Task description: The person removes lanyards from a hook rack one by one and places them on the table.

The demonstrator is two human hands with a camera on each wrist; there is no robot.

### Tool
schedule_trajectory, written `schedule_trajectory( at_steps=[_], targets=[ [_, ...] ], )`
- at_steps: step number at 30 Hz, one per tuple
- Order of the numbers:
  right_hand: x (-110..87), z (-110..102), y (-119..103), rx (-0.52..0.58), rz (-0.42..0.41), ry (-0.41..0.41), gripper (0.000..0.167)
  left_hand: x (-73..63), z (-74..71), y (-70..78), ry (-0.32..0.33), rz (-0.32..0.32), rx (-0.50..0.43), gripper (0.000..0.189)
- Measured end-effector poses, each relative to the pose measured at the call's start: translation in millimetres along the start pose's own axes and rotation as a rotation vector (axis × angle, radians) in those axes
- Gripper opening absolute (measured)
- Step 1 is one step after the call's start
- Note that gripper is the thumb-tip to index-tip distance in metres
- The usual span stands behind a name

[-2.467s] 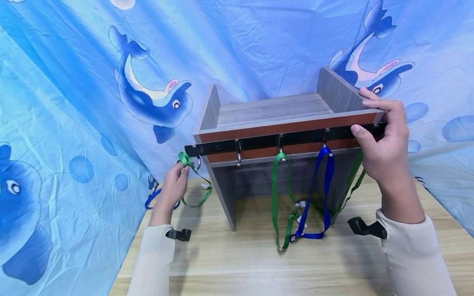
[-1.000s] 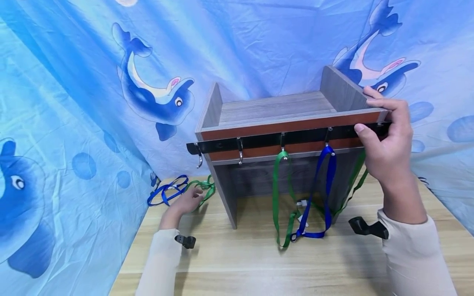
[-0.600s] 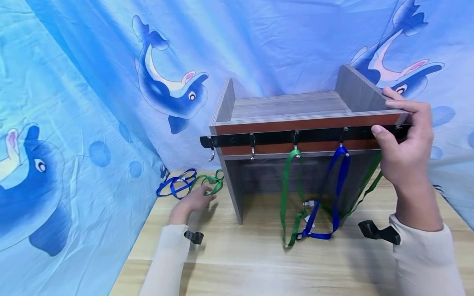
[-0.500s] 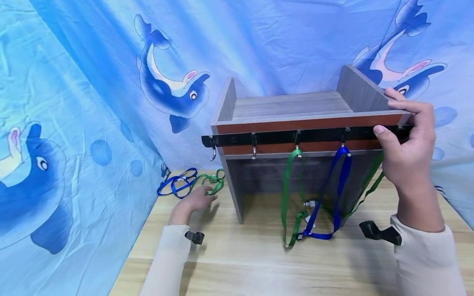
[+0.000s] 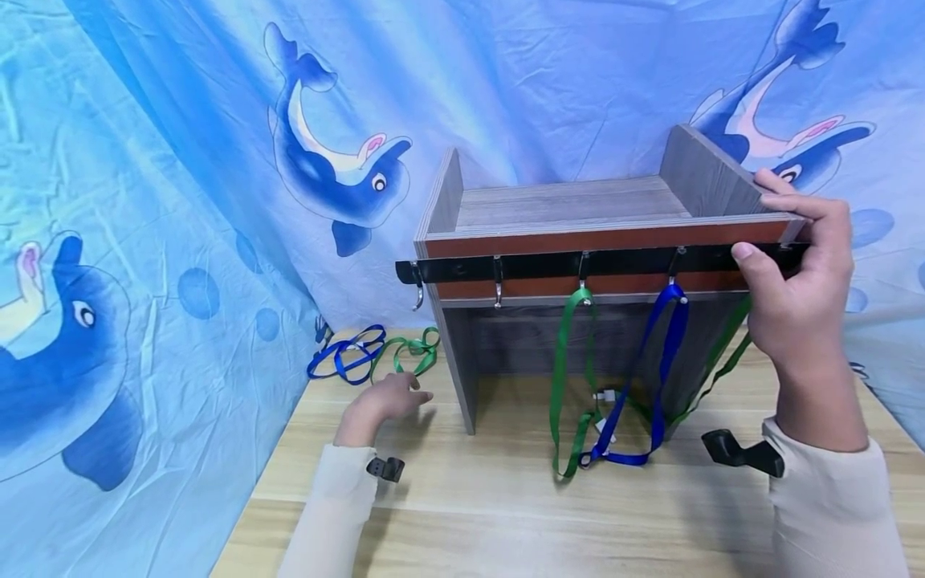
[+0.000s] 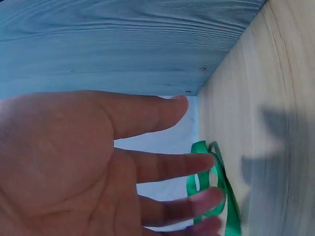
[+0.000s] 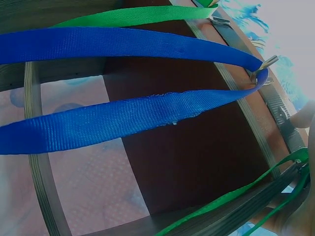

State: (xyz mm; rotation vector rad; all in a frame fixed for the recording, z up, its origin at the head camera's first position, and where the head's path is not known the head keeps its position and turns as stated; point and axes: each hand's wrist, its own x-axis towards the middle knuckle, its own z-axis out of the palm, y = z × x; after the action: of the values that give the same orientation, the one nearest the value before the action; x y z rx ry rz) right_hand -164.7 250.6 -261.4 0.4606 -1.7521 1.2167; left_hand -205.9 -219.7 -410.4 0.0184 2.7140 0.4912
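Left grip (image 5: 386, 399) spread, green lanyard (image 6: 231, 210) just beyond; right grip (image 5: 805, 285) pinching the hook rail (image 5: 549, 267)

We see a plain off-white left sleeve (image 5: 328, 506) and matching right sleeve (image 5: 831, 502), lightly wrinkled; small blocky black left wrist piece (image 5: 391, 469), longer angular black right wrist piece (image 5: 731, 451); left hand (image 5: 386, 399), right hand (image 5: 802, 277) bare.

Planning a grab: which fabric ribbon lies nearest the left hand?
The loose green fabric ribbon on the pale wood table, just beyond the left hand; the loose blue fabric ribbon lies farther left; others hang.
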Motion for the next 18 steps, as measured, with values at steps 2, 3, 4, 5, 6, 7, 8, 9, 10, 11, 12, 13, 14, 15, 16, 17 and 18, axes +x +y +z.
schedule_trajectory(
  at_steps=[2, 3, 4, 5, 6, 7, 8, 9, 10, 11, 12, 13, 14, 15, 16, 17, 18],
  targets=[
    [0.2, 0.7, 0.6, -0.003, -0.001, 0.005, 0.056, 0.3, -0.2, -1.2, -0.012, -0.015, -0.012, 0.056],
    [0.2, 1.0, 0.8, -0.001, -0.001, 0.008, 0.056, 1.2, -0.1, -2.5, -0.017, -0.017, -0.011, 0.056],
    [0.5, 1.0, 0.8, -0.003, 0.000, 0.008, 0.056, 2.6, 0.2, -3.5, -0.019, -0.020, -0.016, 0.056],
    [0.5, 0.9, 0.7, -0.003, 0.001, 0.008, 0.056, 4.3, 0.8, -4.7, -0.016, -0.022, -0.020, 0.056],
    [0.5, 0.8, 0.5, -0.005, 0.003, 0.006, 0.056, 6.1, 1.4, -6.2, -0.012, -0.022, -0.020, 0.055],
    [0.3, 0.5, 0.4, -0.006, 0.004, 0.003, 0.056, 8.0, 2.1, -7.8, -0.007, -0.020, -0.016, 0.055],
    [0.1, 0.4, 0.2, -0.006, 0.005, 0.001, 0.056, 10.0, 2.8, -9.3, 0.000, -0.017, -0.013, 0.054],
    [0.0, 0.3, 0.2, -0.005, 0.005, 0.000, 0.056, 11.8, 3.7, -10.9, 0.009, -0.016, -0.011, 0.054],
    [-0.1, 0.2, 0.2, -0.007, 0.004, -0.002, 0.056, 13.0, 4.5, -12.1, 0.020, -0.016, -0.016, 0.054],
    [-0.2, 0.1, 0.2, -0.009, 0.003, -0.004, 0.056, 14.2, 5.1, -13.1, 0.030, -0.013, -0.016, 0.054],
    [-0.2, 0.0, 0.2, -0.009, 0.002, -0.004, 0.057, 15.2, 5.7, -13.9, 0.038, -0.010, -0.020, 0.054],
    [-0.3, -0.1, 0.3, -0.011, 0.001, -0.005, 0.057, 15.9, 6.1, -14.3, 0.046, -0.008, -0.022, 0.054],
    [-0.4, -0.2, 0.2, -0.011, 0.001, -0.005, 0.057, 16.0, 6.5, -14.5, 0.051, -0.010, -0.029, 0.054],
    [-0.3, -0.4, 0.2, -0.014, 0.001, -0.005, 0.057, 15.7, 6.9, -14.5, 0.054, -0.013, -0.034, 0.055],
    [-0.3, -0.5, 0.1, -0.016, 0.001, -0.004, 0.057, 15.0, 7.0, -14.3, 0.055, -0.012, -0.037, 0.055],
    [-0.3, -0.6, 0.0, -0.018, 0.001, -0.005, 0.057, 14.4, 7.3, -14.2, 0.055, -0.013, -0.038, 0.055],
    [-0.3, -0.6, -0.2, -0.017, 0.002, -0.003, 0.057, 13.2, 7.4, -13.8, 0.055, -0.014, -0.036, 0.055]
  ],
)
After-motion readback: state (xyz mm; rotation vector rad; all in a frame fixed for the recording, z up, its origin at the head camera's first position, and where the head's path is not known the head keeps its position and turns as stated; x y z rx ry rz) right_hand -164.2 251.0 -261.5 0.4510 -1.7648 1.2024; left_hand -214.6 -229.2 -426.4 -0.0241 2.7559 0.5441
